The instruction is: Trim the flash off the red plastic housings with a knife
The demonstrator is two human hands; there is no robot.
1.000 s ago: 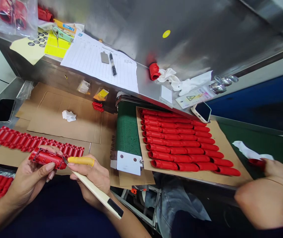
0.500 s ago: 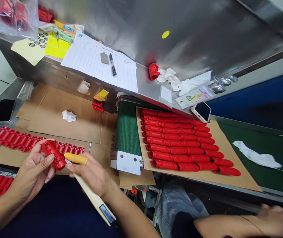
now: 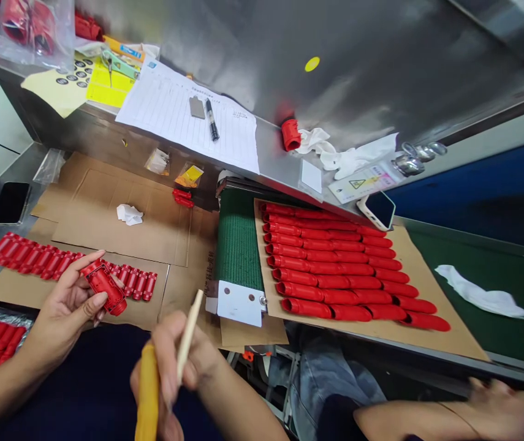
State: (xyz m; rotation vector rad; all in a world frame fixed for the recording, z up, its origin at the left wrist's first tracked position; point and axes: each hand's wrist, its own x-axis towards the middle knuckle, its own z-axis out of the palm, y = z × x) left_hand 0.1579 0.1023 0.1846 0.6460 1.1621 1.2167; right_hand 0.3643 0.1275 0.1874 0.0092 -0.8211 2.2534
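Gripped between the thumb and fingers of my left hand (image 3: 66, 312) is a red plastic tubular part (image 3: 106, 289), with its slotted side showing. My right hand (image 3: 181, 355), blurred and lower down, is closed around a slim cream-coloured handle (image 3: 190, 334) that points up and away. Its working end cannot be made out. A yellow finger cot (image 3: 147, 392) covers one right finger. The right hand and its tool are apart from the red part. Behind my left hand, a row of ribbed red parts (image 3: 36, 257) lies on cardboard.
Rows of red tubes (image 3: 342, 267) lie on cardboard over a green conveyor (image 3: 241, 239) at right. A steel shelf (image 3: 273, 153) holds papers (image 3: 188, 122) and a marker (image 3: 212, 119). A co-worker's arm (image 3: 409, 419) is at lower right. Crumpled white paper (image 3: 130, 214) lies on the cardboard.
My right hand has drawn back from the red part, down and toward me, and the cream handle has turned to point upward. The red part has turned slightly in my left hand.
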